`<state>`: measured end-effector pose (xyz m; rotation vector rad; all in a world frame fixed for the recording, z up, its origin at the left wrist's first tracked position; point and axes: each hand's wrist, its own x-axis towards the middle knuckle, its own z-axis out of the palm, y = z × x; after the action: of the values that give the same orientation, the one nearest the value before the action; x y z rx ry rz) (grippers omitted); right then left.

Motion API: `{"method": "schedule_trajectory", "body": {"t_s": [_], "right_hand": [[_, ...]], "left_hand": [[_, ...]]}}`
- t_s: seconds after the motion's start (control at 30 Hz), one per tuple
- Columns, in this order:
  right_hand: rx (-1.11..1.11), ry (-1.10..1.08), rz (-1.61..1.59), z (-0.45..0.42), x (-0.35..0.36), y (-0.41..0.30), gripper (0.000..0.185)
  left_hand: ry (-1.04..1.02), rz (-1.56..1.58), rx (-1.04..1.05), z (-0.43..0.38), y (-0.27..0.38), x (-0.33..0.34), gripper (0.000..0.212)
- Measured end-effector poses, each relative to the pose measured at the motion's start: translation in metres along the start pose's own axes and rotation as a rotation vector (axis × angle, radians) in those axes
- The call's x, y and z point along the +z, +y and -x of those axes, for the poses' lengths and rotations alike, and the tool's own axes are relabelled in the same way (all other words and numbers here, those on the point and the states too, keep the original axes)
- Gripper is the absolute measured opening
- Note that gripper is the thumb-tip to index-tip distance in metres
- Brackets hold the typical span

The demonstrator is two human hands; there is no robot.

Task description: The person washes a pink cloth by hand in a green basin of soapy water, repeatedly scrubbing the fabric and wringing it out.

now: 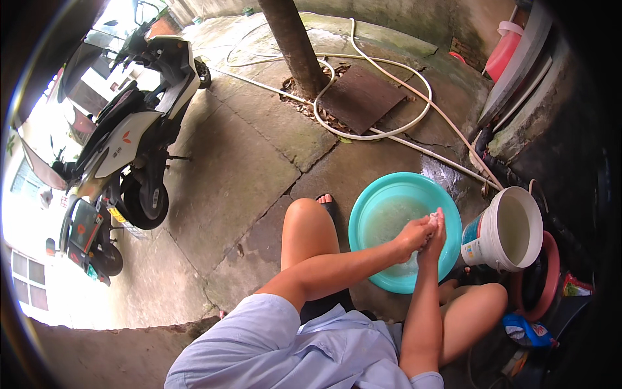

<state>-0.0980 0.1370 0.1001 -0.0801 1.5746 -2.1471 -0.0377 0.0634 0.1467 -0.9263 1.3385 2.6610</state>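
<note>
A turquoise plastic basin [359,223] with cloudy water in it stands on the concrete between my feet. Over its right part my two hands are together, pressed around a small pale, wet-looking item [431,222] that may be cloth; my fingers hide most of it. My left hand [416,237] comes across from the left, its fingers curled against the item. From below reaches my right hand [434,243], fingers pointing up, with the item against its palm. A white plastic bucket [486,233] holding water stands close to the right of the basin.
Beyond the basin, a cream hose [374,138] loops around a tree trunk [296,48] and over a brown board [362,99]. Scooters [131,131] stand at the left. A red basin [551,282] and a blue packet [527,330] lie at the right, with a red container [503,56] farther off.
</note>
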Motion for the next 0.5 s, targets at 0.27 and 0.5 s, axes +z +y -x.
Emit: {"method": "schedule_trajectory", "body": {"t_s": [0.27, 0.5], "right_hand": [[-0.250, -0.033, 0.253, 0.024, 0.042, -0.001, 0.055], [0.133, -0.067, -0.363, -0.001, 0.003, 0.008, 0.059]], "left_hand": [[0.248, -0.129, 0.285, -0.035, -0.001, -0.026, 0.053], [0.025, -0.243, 0.274, -0.002, -0.005, 0.004, 0.059]]}}
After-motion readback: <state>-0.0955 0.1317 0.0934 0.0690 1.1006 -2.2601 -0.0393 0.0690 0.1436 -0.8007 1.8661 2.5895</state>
